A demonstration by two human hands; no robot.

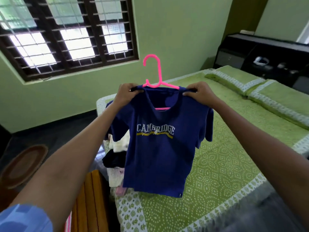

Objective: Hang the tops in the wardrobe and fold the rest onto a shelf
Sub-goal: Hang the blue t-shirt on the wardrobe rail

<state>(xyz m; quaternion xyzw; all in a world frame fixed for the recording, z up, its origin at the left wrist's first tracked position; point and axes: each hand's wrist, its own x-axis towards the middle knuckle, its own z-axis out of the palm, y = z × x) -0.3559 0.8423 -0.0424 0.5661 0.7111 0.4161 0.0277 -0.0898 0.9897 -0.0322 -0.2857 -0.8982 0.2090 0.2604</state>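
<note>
Head view: blue T-shirt hanging mid-frame on pink hanger, held up over green bed, hem just brushing bedspread. Left hand pinching left shoulder seam, right hand pinching right shoulder seam, both fingers curled on fabric. Hanger bar showing through neckline, hook standing free above collar. Judging step: seating shirt squarely. Advising: tugging both shoulders evenly over hanger ends, keeping collar centred on hook. Heap of clothes waiting lower left of shirt, on bed edge. Wardrobe not in view.
</note>
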